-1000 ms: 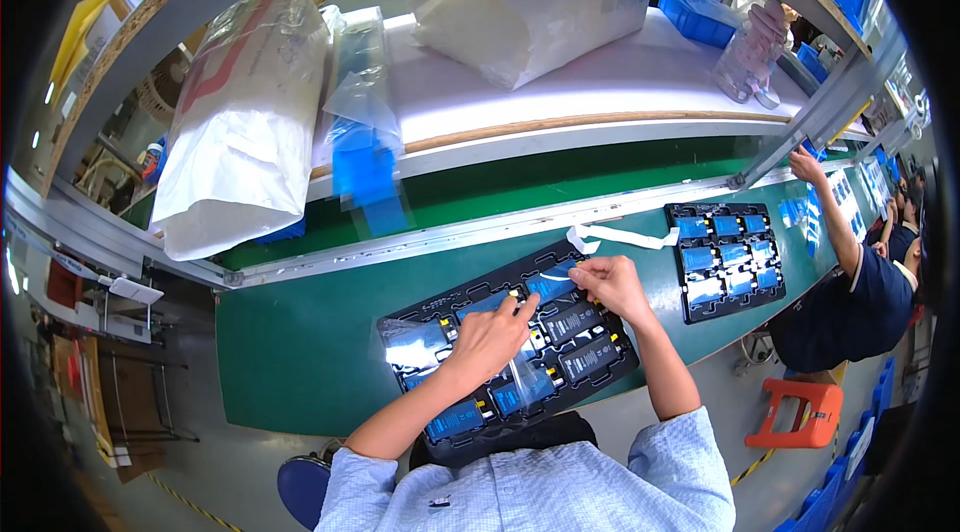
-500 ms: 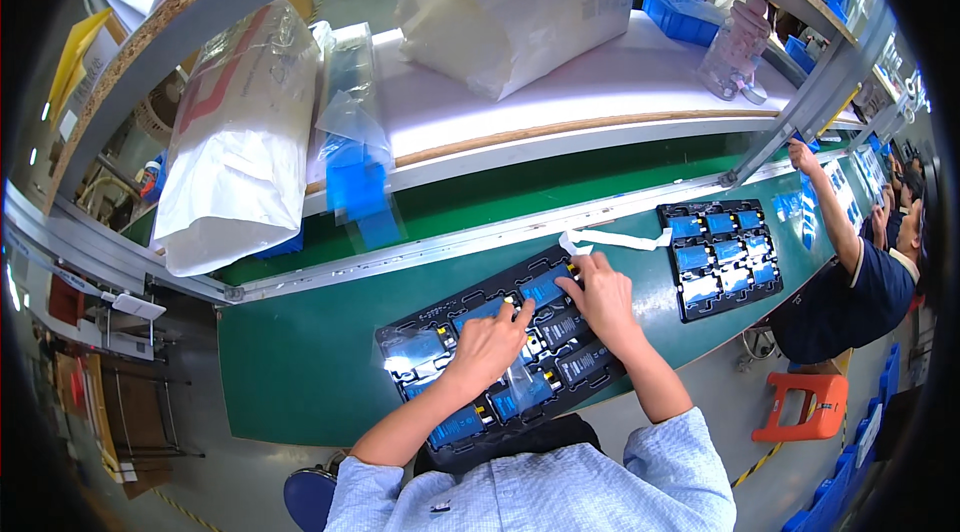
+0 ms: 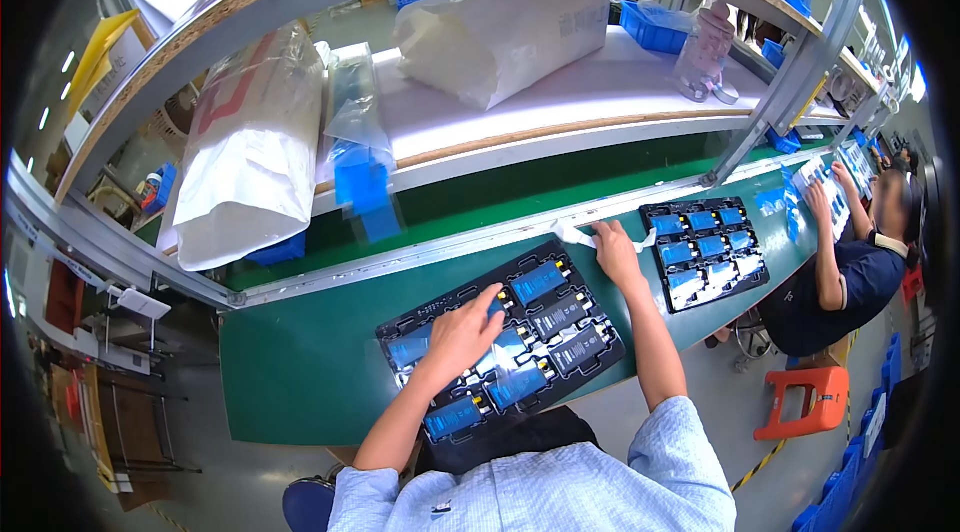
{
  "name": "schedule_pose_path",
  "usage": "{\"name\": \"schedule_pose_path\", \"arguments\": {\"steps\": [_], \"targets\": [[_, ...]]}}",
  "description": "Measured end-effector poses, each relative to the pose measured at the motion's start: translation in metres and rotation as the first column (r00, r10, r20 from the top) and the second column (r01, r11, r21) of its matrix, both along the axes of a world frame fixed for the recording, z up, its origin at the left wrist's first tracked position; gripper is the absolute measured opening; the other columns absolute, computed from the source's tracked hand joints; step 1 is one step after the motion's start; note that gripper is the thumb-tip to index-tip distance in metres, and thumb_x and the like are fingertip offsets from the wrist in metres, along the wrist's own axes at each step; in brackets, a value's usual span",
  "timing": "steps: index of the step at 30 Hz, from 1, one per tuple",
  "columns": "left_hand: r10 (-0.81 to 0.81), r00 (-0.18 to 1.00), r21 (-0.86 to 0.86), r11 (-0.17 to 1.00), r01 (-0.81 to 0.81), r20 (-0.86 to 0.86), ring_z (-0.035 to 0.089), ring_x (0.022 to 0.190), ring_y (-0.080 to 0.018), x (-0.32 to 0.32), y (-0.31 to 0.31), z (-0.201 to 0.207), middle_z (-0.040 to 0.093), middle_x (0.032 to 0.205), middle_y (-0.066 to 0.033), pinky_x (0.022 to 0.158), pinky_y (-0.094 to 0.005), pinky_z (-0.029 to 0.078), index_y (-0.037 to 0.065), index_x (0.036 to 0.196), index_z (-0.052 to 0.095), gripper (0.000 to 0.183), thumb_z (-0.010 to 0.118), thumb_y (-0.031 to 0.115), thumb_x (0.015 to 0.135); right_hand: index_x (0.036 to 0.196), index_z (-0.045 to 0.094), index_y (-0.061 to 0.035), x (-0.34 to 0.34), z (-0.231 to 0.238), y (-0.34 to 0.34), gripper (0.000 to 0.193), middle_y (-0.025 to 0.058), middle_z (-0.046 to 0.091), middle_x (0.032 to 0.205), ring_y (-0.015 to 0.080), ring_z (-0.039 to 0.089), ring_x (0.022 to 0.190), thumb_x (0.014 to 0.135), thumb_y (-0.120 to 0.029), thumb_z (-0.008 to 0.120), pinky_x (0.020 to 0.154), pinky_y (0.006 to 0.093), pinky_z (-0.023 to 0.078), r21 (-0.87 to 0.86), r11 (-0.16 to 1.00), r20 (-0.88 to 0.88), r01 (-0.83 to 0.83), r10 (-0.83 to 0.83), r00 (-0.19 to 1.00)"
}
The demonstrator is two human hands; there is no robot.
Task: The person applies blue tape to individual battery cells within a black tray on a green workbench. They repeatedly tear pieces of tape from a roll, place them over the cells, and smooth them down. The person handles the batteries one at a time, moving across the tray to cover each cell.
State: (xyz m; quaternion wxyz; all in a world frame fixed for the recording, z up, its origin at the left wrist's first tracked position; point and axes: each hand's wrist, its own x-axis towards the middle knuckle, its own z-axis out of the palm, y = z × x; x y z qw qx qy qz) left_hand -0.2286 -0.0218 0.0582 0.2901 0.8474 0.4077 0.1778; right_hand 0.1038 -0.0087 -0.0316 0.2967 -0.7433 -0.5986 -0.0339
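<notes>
- shelf point(image 3: 440, 122): big white-topped thing w/ a chipboard edge, runs across the top half, abv the bench
- bench point(image 3: 290, 362): green top, curves off to the R, both trays sit on it
- white bags: one point(image 3: 250, 162) lies lengthwise at the shelf's L end, the other point(image 3: 505, 37) farther back nr the middle
- near tray point(image 3: 440, 308): black, tilted a bit, right in front of the person; holds the packs, approx 3 by 3, some hidden under the L hand
- co-worker point(image 3: 860, 277): dark top, far R, both hands at some white sheets on the bench
- far tray point(image 3: 675, 208): also black, to the R of the near one, loaded w/ blue packs
- stool point(image 3: 830, 397): orange, on the floor, lower R
- blue film point(image 3: 360, 177): hangs off the shelf edge just beside the L bag
- bottle point(image 3: 706, 47): clear/pinkish, R end of the shelf, blue bin point(image 3: 655, 29) next to it
- L hand point(image 3: 462, 337): palm down over the top-middle slot of the near tray, fingers loosely stretched, no grip visible tbh
- R hand point(image 3: 617, 254): past the near tray's top R corner, fingers bent at the strip; can't tell if they pinch it
- strip point(image 3: 572, 234): white, btwn the two trays' far corners
- packs: R column of the near tray has one blue point(image 3: 538, 284) up top, then two black point(image 3: 560, 317) below
</notes>
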Motion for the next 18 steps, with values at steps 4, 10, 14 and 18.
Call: {"name": "schedule_pose_path", "arguments": {"steps": [4,10,14,18], "targets": [[0.072,0.969,-0.191,0.981,-0.026,0.238,0.061,0.059,-0.0182,-0.032,-0.012,0.005,0.062,0.075,-0.0085,0.056,-0.0326,0.047,0.007,0.133,0.051,0.048,0.064,0.024,0.09,0.092,0.067,0.0001,-0.021,0.032,-0.021,0.011,0.0196,0.061,0.087,0.0366,0.061,0.084,0.085,-0.002,0.059,0.073,0.0426,0.049,0.11,0.994,-0.114,-0.009,0.021,0.993],[0.056,0.874,-0.515,0.825,0.232,0.483,0.057,0.079,-0.0058,-0.059,-0.051,0.014,0.056,0.097,-0.0044,0.067,-0.02,0.05,0.004,0.149,0.028,0.068,0.065,0.008,0.091,0.097,0.065,-0.0014,-0.166,0.117,-0.09,0.01,0.0142,0.059,0.088,0.0282,0.06,0.083,0.088,-0.002,0.061,0.073,0.0352,0.048,0.138,0.761,-0.483,-0.633,0.61,0.628],[0.315,0.653,-0.488,0.867,0.097,0.688,0.058,0.08,-0.0053,-0.083,-0.087,-0.028,0.06,0.103,-0.0048,0.066,-0.0192,0.049,-0.004,0.122,0.059,0.033,0.064,0.003,0.091,0.099,0.066,-0.0017,-0.224,0.103,-0.108,0.012,0.0106,0.061,0.092,0.024,0.061,0.086,0.088,-0.003,0.064,0.076,0.0326,0.048,0.104,0.631,-0.653,-0.769,0.626,0.425],[0.733,0.346,-0.768,0.638,-0.052,0.586,0.043,0.052,-0.0026,-0.137,-0.119,-0.031,0.058,0.08,0.0005,0.044,-0.0172,0.029,0.0,0.108,0.063,0.017,0.059,0.006,0.092,0.103,0.066,0.0,-0.256,0.09,-0.13,0.019,0.0111,0.06,0.104,0.0214,0.063,0.09,0.084,-0.002,0.069,0.078,0.0283,0.051,0.157,0.688,-0.824,-0.708,0.487,0.29]]}}
